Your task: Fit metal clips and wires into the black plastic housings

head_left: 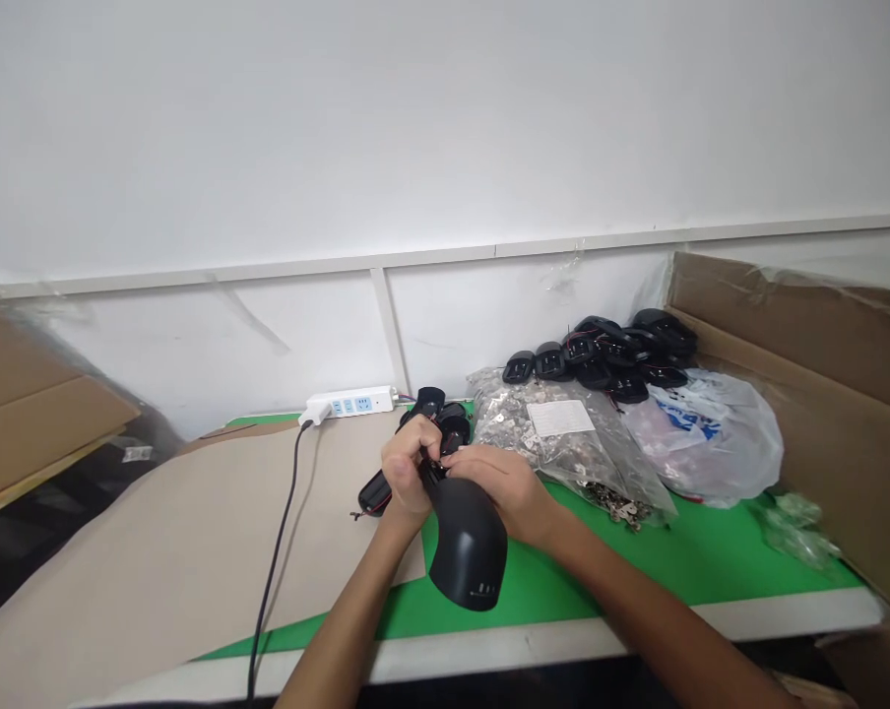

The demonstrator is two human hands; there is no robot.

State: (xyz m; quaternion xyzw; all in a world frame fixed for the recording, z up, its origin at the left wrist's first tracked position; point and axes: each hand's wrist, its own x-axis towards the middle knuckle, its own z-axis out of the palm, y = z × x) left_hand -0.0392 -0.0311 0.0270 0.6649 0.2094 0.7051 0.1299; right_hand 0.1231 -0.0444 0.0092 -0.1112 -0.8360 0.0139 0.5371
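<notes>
Between my two hands is a black curved plastic housing [469, 551], its wide rounded end tilted toward me and small pale markings near that edge. My left hand [408, 468] is closed around its narrow far end. My right hand [500, 483] grips the same end from the right, fingertips meeting the left hand's. What lies under the fingertips is hidden. Just beyond the hands are more black plastic parts [430, 399]. To the left of my left hand lies a black cylindrical part [375, 492] with thin wires.
A white power strip [360, 401] with a plugged-in black cable [286, 512] lies at the back. Brown sheet [194, 532] covers the table's left. Rightward are a clear bag of metal pieces [519, 423], piled black housings [600, 350], a white plastic bag [718, 433] and cardboard [792, 394].
</notes>
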